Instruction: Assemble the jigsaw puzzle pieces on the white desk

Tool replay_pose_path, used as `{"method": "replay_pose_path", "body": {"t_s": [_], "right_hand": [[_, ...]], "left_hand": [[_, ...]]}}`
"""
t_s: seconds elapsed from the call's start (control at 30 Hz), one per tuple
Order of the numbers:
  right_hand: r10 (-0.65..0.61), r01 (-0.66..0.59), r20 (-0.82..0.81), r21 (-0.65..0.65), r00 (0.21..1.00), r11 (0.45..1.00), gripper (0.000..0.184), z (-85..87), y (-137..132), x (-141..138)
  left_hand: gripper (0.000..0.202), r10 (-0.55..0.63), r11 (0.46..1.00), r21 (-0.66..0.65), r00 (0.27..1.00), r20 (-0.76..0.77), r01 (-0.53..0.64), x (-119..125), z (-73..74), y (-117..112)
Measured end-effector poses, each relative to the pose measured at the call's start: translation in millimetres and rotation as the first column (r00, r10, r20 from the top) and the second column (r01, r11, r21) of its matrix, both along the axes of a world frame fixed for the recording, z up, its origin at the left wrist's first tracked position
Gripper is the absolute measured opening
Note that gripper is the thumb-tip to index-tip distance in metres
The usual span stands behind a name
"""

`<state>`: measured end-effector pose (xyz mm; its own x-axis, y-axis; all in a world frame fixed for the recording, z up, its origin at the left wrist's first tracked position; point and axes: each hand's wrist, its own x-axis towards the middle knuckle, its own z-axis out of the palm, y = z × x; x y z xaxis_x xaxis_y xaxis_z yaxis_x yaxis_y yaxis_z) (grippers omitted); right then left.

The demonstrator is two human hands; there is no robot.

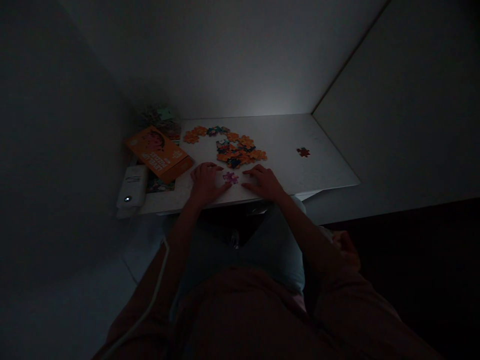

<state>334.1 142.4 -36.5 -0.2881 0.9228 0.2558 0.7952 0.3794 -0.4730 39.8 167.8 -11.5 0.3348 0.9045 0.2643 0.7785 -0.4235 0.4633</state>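
A purple and pink jigsaw puzzle piece (pixel 230 178) lies on the white table between my two hands, near the front edge. To its left, my left hand (pixel 206 181) rests on the tabletop with its fingers apart, the thumb pointing at the piece. My right hand (pixel 264 182) lies on the other side, thumb and fingers spread, holding nothing. Just beyond both hands is a heap of orange and dark jigsaw pieces (pixel 242 150). From the heap, more orange pieces (pixel 194 134) trail off to the back left.
An orange puzzle box (pixel 159 152) lies tilted over a printed picture sheet (pixel 161 184) at the left. In front of it sits a white device (pixel 134 186) with a lit spot. One puzzle piece (pixel 303 152) lies apart at the right. Walls border the table (pixel 322 172).
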Motion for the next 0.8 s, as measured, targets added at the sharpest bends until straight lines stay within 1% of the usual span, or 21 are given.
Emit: {"method": "replay_pose_path", "body": {"t_s": [0.07, 0.13, 0.23, 0.37, 0.5, 0.57, 0.63, 0.7, 0.73, 0.77, 0.8], "right_hand": [[-0.012, 0.012, 0.007, 0.005, 1.000, 1.000, 0.044, -0.6, 0.4, -8.6], [-0.011, 0.011, 0.002, 0.004, 1.000, 1.000, 0.038, -1.1, 1.3, -12.1], [-0.001, 0.001, -0.004, 0.002, 1.000, 1.000, 0.037, -0.7, 1.3, -11.9], [-0.009, 0.009, -0.011, 0.008, 1.000, 1.000, 0.046, 3.5, -0.4, -11.5], [-0.013, 0.011, -0.063, -0.041, 0.998, 0.999, 0.038, 7.7, 0.7, -15.4], [-0.011, 0.004, -0.098, -0.072, 0.995, 0.997, 0.036, 8.0, 2.6, -17.4], [0.004, -0.021, -0.172, -0.097, 0.985, 0.995, 0.041, 7.3, 4.8, -15.4], [0.002, -0.031, -0.271, -0.103, 0.962, 0.994, 0.049, 6.4, 7.1, -4.6], [-0.027, -0.003, -0.312, -0.097, 0.950, 0.995, 0.053, 5.9, 8.2, 5.4], [-0.085, 0.058, -0.340, -0.087, 0.937, 0.995, 0.058, 5.4, 9.1, 18.6], [-0.166, 0.150, -0.350, -0.073, 0.922, 0.986, 0.062, 4.6, 9.9, 34.6]], "left_hand": [[0.056, 0.037, 0.999, -0.002, 0.999, -0.004, -0.037, 1.9, 0.9, -0.6], [0.048, 0.030, 0.999, -0.011, 1.000, -0.006, -0.030, 2.6, 1.6, -0.2], [0.040, -0.012, 0.999, -0.050, 1.000, 0.003, 0.012, 1.7, 3.0, 1.0], [0.040, -0.076, 0.993, -0.089, 0.997, 0.034, 0.079, -0.1, 5.9, 0.2], [0.041, -0.151, 0.981, -0.109, 0.986, 0.070, 0.158, -0.7, 7.9, -1.8], [0.047, -0.174, 0.976, -0.121, 0.982, 0.080, 0.182, -0.7, 7.5, -1.8], [0.062, -0.177, 0.974, -0.127, 0.980, 0.095, 0.188, -0.9, 5.8, -1.2], [0.079, -0.161, 0.978, -0.119, 0.981, 0.106, 0.173, -1.2, 3.1, -0.1], [0.085, -0.149, 0.981, -0.112, 0.983, 0.106, 0.161, -1.3, 1.5, 0.6], [0.089, -0.137, 0.983, -0.105, 0.985, 0.105, 0.148, -1.4, 0.0, 1.4], [0.093, -0.126, 0.986, -0.099, 0.986, 0.105, 0.137, -1.3, -1.5, 2.2]]}}
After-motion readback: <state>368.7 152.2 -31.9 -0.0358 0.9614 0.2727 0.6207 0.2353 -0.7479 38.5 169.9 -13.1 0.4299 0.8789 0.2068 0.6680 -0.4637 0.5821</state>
